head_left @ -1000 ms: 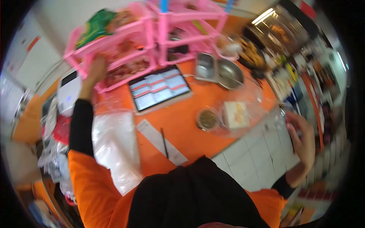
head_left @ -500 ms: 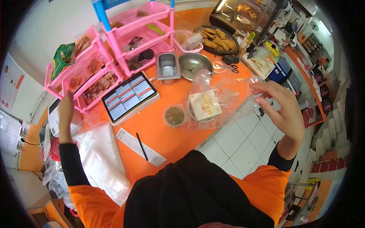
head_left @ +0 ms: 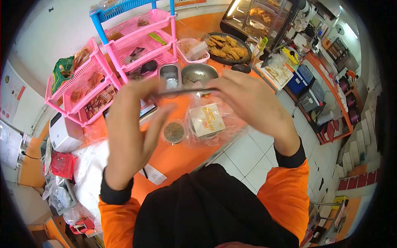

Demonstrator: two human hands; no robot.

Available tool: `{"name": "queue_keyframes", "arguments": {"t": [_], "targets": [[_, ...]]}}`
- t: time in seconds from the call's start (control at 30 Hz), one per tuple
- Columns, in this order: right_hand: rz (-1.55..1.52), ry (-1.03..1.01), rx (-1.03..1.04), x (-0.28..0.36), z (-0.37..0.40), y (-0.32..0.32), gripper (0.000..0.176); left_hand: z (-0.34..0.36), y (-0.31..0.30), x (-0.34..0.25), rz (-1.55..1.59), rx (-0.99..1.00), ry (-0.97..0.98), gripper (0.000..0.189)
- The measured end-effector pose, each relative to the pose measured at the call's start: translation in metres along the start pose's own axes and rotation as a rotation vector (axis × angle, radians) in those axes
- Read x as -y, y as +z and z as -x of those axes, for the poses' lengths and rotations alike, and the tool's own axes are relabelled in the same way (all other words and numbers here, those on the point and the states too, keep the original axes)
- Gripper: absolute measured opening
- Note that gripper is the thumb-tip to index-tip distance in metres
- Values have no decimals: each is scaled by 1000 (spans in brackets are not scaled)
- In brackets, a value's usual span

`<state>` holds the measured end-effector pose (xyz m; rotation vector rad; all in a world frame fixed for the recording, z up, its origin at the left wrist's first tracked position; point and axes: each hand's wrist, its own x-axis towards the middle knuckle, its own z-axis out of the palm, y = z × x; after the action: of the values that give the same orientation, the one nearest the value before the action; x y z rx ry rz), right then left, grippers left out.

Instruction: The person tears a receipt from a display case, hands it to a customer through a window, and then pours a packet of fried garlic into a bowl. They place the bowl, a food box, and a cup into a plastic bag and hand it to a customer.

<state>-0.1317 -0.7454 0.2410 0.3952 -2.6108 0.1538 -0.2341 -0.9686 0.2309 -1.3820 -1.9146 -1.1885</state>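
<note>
Both my hands are raised in front of me over the orange counter [head_left: 182, 155]. Between them runs a thin dark stick [head_left: 188, 91], held level. My left hand [head_left: 132, 124] pinches its left end with the other fingers spread. My right hand [head_left: 252, 107] grips its right end. Below them on the counter lies a clear plastic bag [head_left: 231, 126] with a white box with orange print [head_left: 206, 120] inside. A small lidded sauce cup [head_left: 174, 132] sits just left of the box.
Pink basket racks [head_left: 82, 82] with snack packets stand at the back left, beside a white printer [head_left: 66, 132]. A metal tub [head_left: 169, 76], a metal bowl [head_left: 198, 74] and a tray of fried pieces [head_left: 225, 45] lie behind. White plastic bags [head_left: 89, 173] and a receipt [head_left: 155, 173] are at the left.
My left hand left the pink rack and came to the middle. My right hand moved left to meet it. The thin dark stick is now held between them.
</note>
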Motion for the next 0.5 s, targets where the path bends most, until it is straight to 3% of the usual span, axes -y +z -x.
{"name": "queue_keyframes", "arguments": {"t": [0.03, 0.1, 0.17, 0.2, 0.23, 0.27, 0.33, 0.37, 0.43, 0.47, 0.5], "targets": [[-132, 41, -38, -19, 6, 10, 24, 2, 17, 4, 97, -77, -64, 51], [-518, 394, 165, -46, 18, 15, 20, 18, 56, 5, 238, -79, -342, 62], [-650, 388, 291, -78, 40, 55, 17, 38, 104, 24, 129, 40, -377, 58], [-716, 388, 355, -92, 49, 77, 16, 46, 122, 38, 217, 138, -456, 51], [-565, 284, 433, -100, 55, 92, 18, 49, 136, 50, 308, 237, -535, 44], [-412, 180, 504, -108, 61, 104, 20, 50, 144, 59, 502, 165, -631, 39], [-28, 236, 808, -117, 68, 134, 22, 46, 146, 76, 889, 16, -801, 31], [167, 263, 952, -117, 71, 146, 23, 44, 141, 79, 905, 24, -774, 28], [162, 308, 1046, -92, 51, 138, 23, 32, 122, 74, 940, 40, -727, 25], [161, 328, 1096, -84, 46, 135, 23, 30, 115, 74, 789, 119, -626, 29], [46, 326, 913, -87, 55, 142, 23, 29, 108, 73, 638, 196, -525, 32]]}}
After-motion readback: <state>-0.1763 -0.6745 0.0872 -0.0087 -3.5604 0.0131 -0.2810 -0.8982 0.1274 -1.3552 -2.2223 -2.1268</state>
